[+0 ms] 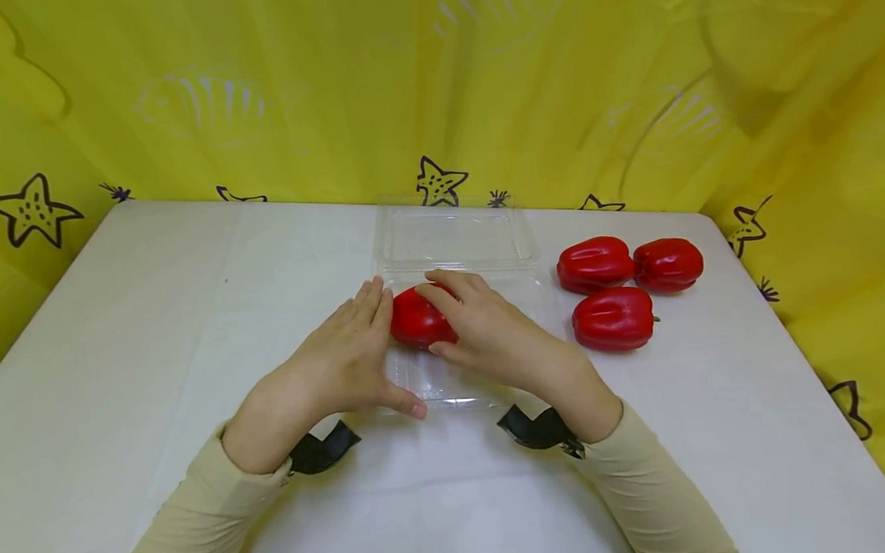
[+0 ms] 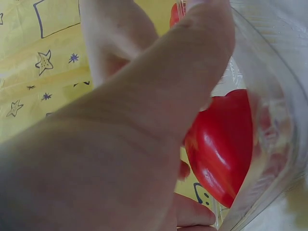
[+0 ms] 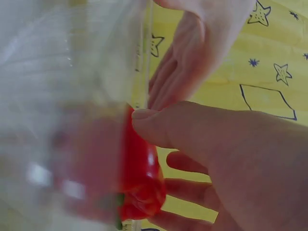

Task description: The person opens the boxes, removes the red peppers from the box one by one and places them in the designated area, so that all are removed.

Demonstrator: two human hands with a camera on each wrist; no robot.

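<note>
A red bell pepper (image 1: pixel 418 318) lies within the left part of a clear plastic clamshell box (image 1: pixel 456 386), whose lid (image 1: pixel 455 238) is folded back behind it. My right hand (image 1: pixel 494 328) holds the pepper from the right, fingers bent over the top and thumb at the near side. Along the box's left side rests my left hand (image 1: pixel 342 357), its fingers straight and its thumb stretched along the front rim. In the right wrist view, the green stem of the pepper (image 3: pixel 142 173) shows blurred through the box wall.
To the right of the box, three more red bell peppers lie on the white table: a near one (image 1: pixel 613 319), a back left one (image 1: pixel 595 264) and a back right one (image 1: pixel 669 265). A yellow curtain (image 1: pixel 328 107) with sea drawings borders the table's back and sides.
</note>
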